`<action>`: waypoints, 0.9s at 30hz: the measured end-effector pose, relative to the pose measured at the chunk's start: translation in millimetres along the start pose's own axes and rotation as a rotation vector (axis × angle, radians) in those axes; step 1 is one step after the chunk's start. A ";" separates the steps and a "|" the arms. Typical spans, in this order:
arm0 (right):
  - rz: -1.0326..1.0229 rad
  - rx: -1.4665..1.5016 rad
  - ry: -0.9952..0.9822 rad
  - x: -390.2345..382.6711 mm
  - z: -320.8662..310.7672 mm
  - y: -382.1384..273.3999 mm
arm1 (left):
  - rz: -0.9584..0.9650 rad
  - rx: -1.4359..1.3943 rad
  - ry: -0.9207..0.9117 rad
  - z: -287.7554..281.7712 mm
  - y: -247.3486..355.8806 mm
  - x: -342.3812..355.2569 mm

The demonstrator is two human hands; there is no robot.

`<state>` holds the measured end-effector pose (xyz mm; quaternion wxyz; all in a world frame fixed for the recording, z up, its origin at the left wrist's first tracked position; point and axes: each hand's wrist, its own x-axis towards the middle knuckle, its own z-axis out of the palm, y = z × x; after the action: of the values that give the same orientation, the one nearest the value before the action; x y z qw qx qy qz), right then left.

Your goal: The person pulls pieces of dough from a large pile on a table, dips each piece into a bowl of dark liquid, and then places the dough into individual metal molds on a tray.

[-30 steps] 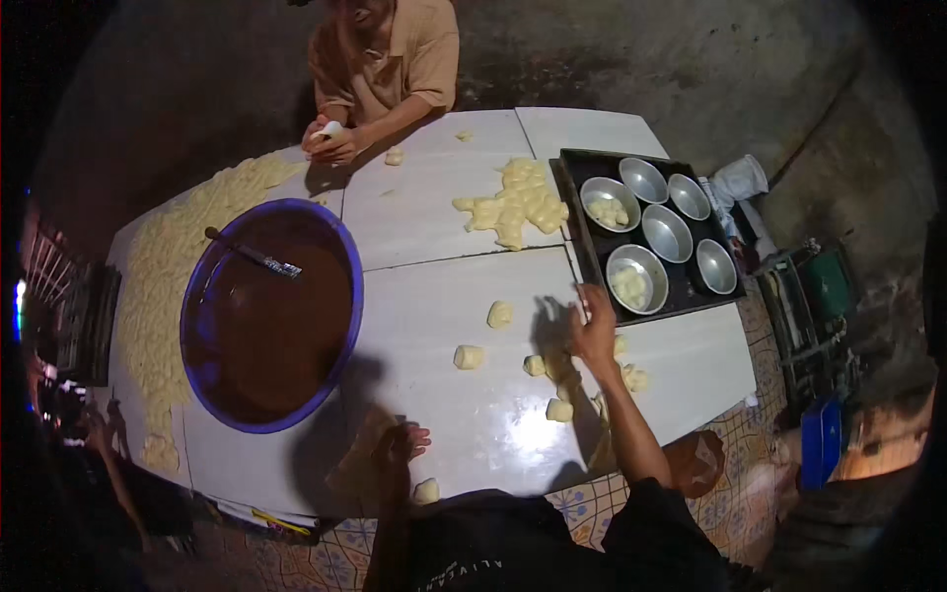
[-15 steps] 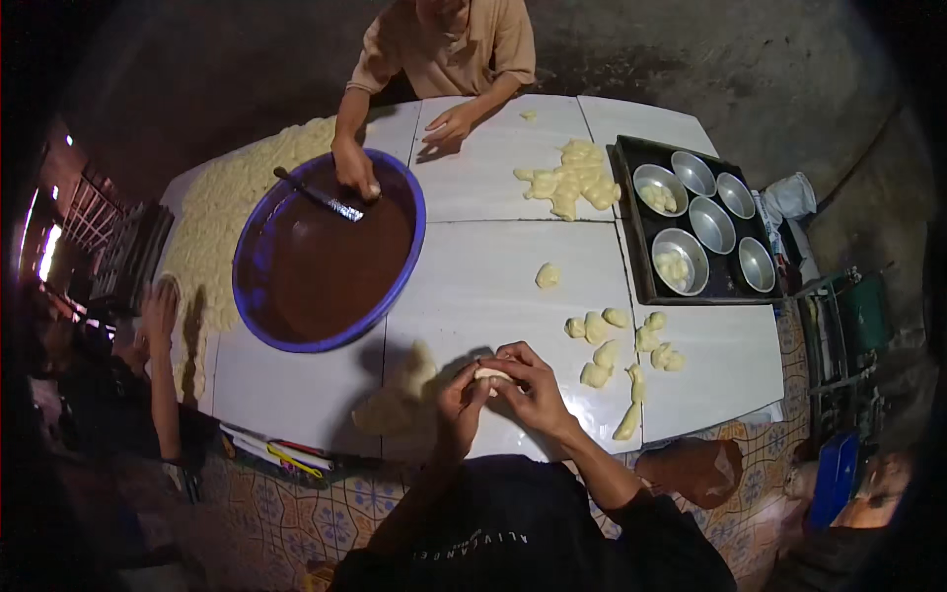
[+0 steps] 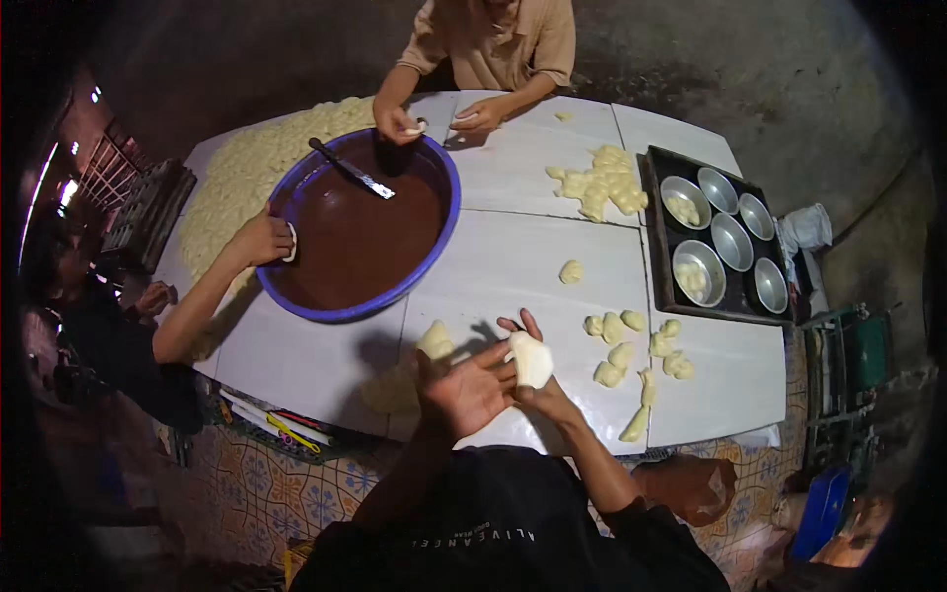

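Observation:
A flattened, pale piece of dough [image 3: 533, 359] rests against the fingers of my right hand [image 3: 552, 400], whose thumb presses its lower edge. My left hand [image 3: 469, 395] is turned palm up with its fingers stretched toward the dough; the fingertips reach its left edge, and whether they bear any weight is hidden. Beyond my left hand a larger dough lump [image 3: 435, 341] lies partly in shadow on the white table [image 3: 493, 266]. To the right of my right hand sit several small dough balls [image 3: 612, 328] and a long dough strip [image 3: 641, 405].
A blue basin [image 3: 449, 217] of brown filling holds a dark-handled spatula [image 3: 352, 168]. Dough pieces [image 3: 237, 178] cover the far left. A black tray [image 3: 666, 266] carries several round tins [image 3: 732, 242]. One co-worker's hand [image 3: 264, 240] grips dough at the basin; another person [image 3: 493, 44] works opposite.
My hands have parted from around the dough, which now shows flat and wide in my right hand. The left co-worker's hand has moved to the basin; the opposite person's hand has drawn back from it.

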<state>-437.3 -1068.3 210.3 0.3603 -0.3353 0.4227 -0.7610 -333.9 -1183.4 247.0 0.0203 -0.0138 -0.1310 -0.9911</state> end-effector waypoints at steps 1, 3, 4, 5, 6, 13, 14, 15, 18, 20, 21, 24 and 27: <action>0.151 0.148 -0.051 -3.7 1.5 -3.6 | 0.009 0.057 -0.069 9.6 12.9 6.6; 0.088 0.095 -0.083 -5.1 -5.5 19.1 | 0.106 0.062 -0.116 5.8 61.6 31.5; 0.081 0.112 -0.070 -1.5 -1.4 15.8 | 0.230 0.573 0.106 -10.8 96.7 43.4; 0.087 0.114 -0.094 1.6 0.5 18.0 | 0.333 0.985 0.416 -20.6 136.6 50.3; 0.073 0.116 -0.010 2.3 0.3 19.6 | 0.382 1.491 0.637 -7.8 160.6 61.4; 0.081 0.166 0.057 10.7 6.9 37.4 | -0.245 1.831 0.948 -64.8 218.1 62.7; 0.058 0.119 0.075 10.3 -0.9 41.4 | -0.262 1.833 0.926 -59.4 200.5 64.5; 0.038 0.071 0.097 8.1 -10.1 46.4 | -0.016 1.944 0.943 -45.5 176.1 64.5; 0.172 0.106 0.164 15.9 -7.3 49.2 | 0.120 1.571 0.747 -17.1 139.4 39.9; 0.339 0.529 0.207 18.3 2.1 46.5 | -0.021 0.869 0.504 -2.6 106.0 24.5; 0.451 0.650 0.243 17.4 0.5 47.4 | -0.052 0.636 0.463 5.2 79.4 27.9; 0.403 0.344 0.389 19.6 13.4 32.6 | 0.160 0.684 0.719 -6.0 35.8 21.8; -0.013 -0.501 0.389 9.2 15.3 35.7 | 0.245 0.591 0.839 1.5 15.5 20.9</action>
<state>-420.1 -1095.8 187.0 0.1739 -0.2642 0.6559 -0.6854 -354.0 -1198.7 253.1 0.1899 0.3752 -0.3829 -0.8225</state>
